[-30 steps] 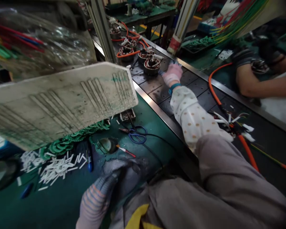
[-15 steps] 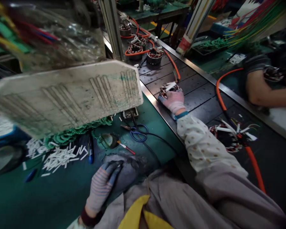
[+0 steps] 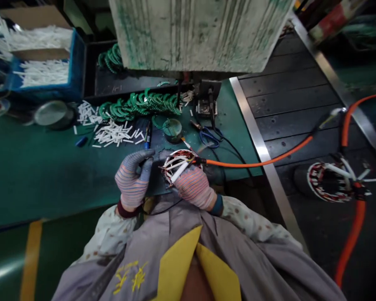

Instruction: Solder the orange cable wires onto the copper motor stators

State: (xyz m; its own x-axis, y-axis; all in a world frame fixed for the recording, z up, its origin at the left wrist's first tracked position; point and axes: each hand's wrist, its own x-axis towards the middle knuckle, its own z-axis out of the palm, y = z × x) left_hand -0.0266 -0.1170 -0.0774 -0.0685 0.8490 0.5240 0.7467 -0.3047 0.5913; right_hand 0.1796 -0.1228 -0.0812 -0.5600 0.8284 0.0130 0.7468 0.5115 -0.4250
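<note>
In a striped glove with dark fingertips, my right hand (image 3: 194,187) grips a motor stator (image 3: 172,161) at the bench's near edge. White sleeves and copper windings show on the stator's upper side, and an orange cable (image 3: 253,164) runs from it to the right. My left hand (image 3: 132,179), gloved alike, hovers just left of the stator with fingers curved and apart; nothing shows between them. Behind the stator lie a thin brush (image 3: 187,144), a small round pot (image 3: 172,129), blue-handled scissors (image 3: 209,137) and a blue pen (image 3: 147,138).
White tube pieces (image 3: 115,133) and green coiled strips (image 3: 141,104) lie across the bench. A blue bin (image 3: 77,62) of white tubes stands at back left. A pale board (image 3: 191,37) overhangs the middle. Another stator (image 3: 315,182) with orange cable sits on the slatted conveyor (image 3: 285,100) at right.
My right hand has brought the stator from the conveyor to the bench in front of me, its cable trailing. My left hand has lifted off the grey pad. The view has turned left and downward.
</note>
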